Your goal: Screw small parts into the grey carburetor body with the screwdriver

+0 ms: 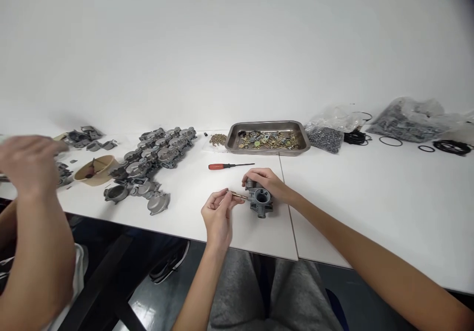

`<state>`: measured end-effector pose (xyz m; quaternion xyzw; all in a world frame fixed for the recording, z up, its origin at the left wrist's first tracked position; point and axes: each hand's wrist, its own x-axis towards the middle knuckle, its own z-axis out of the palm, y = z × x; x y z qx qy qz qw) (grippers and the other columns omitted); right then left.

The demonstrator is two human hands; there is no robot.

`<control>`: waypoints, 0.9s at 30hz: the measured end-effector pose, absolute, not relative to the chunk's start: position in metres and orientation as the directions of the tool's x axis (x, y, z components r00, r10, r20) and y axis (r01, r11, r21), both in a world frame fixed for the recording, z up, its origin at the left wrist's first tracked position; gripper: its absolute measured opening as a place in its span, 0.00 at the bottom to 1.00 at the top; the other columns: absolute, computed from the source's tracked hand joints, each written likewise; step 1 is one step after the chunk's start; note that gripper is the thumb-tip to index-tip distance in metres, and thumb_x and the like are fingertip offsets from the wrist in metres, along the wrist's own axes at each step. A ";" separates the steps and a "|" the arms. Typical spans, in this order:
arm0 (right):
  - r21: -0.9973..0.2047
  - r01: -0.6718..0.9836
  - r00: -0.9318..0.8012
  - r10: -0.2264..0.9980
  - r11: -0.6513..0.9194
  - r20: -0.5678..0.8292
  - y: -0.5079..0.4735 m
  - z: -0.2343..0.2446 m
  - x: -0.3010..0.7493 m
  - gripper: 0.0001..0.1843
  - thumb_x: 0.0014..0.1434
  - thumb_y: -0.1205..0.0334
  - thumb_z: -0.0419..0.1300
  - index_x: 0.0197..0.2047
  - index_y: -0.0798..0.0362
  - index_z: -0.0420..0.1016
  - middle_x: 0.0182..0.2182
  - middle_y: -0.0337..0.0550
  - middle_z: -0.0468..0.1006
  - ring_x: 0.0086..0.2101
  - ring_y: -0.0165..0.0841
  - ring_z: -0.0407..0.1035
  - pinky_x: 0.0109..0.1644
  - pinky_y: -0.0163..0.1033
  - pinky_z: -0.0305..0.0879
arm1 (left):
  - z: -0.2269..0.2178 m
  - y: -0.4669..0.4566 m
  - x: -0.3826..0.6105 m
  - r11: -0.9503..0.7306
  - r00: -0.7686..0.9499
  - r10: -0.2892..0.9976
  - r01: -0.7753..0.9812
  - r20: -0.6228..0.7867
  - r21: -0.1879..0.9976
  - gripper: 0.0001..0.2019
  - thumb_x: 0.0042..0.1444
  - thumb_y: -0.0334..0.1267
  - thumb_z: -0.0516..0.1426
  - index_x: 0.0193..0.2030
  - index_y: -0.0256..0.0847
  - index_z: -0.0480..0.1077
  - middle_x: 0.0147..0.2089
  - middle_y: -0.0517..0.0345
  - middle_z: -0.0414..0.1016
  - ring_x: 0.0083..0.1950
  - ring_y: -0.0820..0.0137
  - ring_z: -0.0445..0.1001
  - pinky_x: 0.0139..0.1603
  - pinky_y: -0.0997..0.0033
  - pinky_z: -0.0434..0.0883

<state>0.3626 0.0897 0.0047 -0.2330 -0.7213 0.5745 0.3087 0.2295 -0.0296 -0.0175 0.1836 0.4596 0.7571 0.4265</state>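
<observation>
A grey metal carburetor stands on the white table in front of me, its round bore facing me. My right hand is closed over its top and right side. From the left, my left hand pinches a thin brass-coloured rod between thumb and fingers. The rod's tip is at the left side of the carburetor; I cannot tell whether it is inside a hole. Just beyond my hands lies a red-handled screwdriver, its shaft pointing right.
A metal tray of small brass parts stands at the back, beside loose brass pieces. Several carburetors and a tan bowl are on the left, near a co-worker's blurred arm. Bags of parts and black rings lie right.
</observation>
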 end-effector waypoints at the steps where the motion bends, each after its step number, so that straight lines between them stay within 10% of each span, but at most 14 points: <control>1: -0.973 -0.019 -0.701 0.691 0.230 0.177 0.089 0.005 0.363 0.16 0.64 0.56 0.54 0.32 0.55 0.78 0.33 0.43 0.77 0.34 0.31 0.68 0.39 0.35 0.61 | -0.018 -0.030 0.230 -0.215 -0.575 0.811 -0.464 -0.107 0.860 0.18 0.41 0.40 0.71 0.36 0.35 0.71 0.29 0.55 0.78 0.30 0.67 0.79 0.40 0.62 0.79; 27: -0.969 -0.028 -0.720 0.668 0.246 0.190 0.091 0.005 0.363 0.18 0.66 0.54 0.52 0.34 0.57 0.77 0.34 0.44 0.77 0.35 0.31 0.69 0.40 0.35 0.63 | -0.032 -0.041 0.221 -0.064 -0.496 0.868 -0.053 0.030 0.997 0.08 0.50 0.52 0.63 0.33 0.55 0.77 0.27 0.57 0.75 0.34 0.57 0.78 0.30 0.54 0.75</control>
